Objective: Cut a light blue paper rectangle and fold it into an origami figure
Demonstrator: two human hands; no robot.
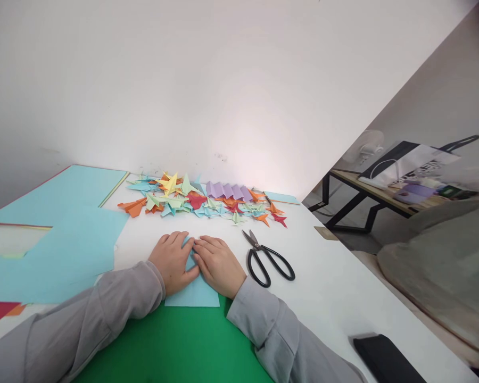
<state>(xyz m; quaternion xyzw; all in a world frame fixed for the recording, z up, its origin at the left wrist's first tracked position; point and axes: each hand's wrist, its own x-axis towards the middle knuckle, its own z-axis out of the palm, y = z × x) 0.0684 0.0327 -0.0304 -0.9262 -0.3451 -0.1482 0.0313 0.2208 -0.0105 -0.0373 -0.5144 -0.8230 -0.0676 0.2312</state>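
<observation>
Light-blue, straight-edged paper (195, 296) is held down by the left hand (172, 263) and the right hand (220, 266) at the near side of the white bench (323, 298), its lower edge lying over a smooth green surface (167, 346). The left fingers are slightly spread and the right ones laid close together, though whether a fold is pinched cannot be told. Black-handled metal scissors (256, 247) are placed to the right, and multicoloured folded-paper shapes (197, 200) are heaped beyond.

White bag (421, 158): blurred dark capitals, apparently ending "EIN"; rest illegible.
</observation>
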